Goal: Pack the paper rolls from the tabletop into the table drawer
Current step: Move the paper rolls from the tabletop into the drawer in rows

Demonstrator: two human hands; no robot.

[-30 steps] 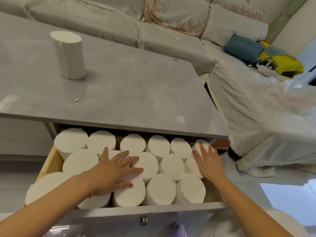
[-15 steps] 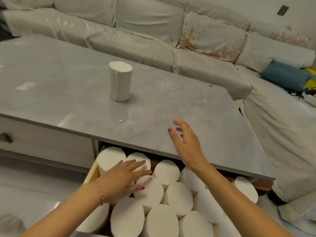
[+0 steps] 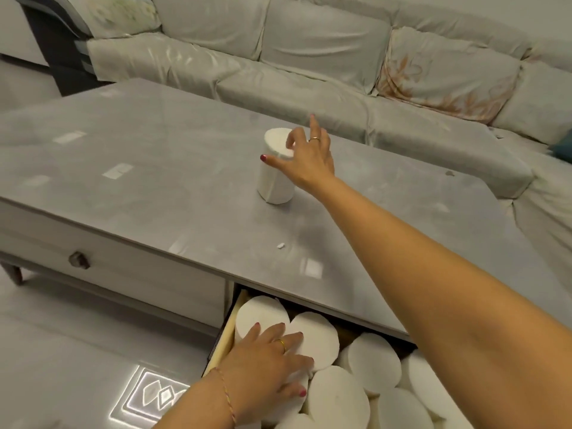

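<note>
One paper roll [image 3: 275, 178] stands upright on the grey worktop [image 3: 148, 193], toward its middle. Right hand [image 3: 305, 157] reaches out over it on a fully extended arm, fingers spread: thumb at the roll's left upper side, one fingertip on its top face, index raised and pointing away; not closed around the roll. Open drawer [image 3: 223, 332] below the worktop's near edge holds many upright packed rolls [image 3: 373, 359]. Left hand [image 3: 272, 357] lies flat, fingers straight and slightly apart, pressing on the tops of the leftmost rolls. Covered sofa [image 3: 325, 57] runs along the far side.
</note>
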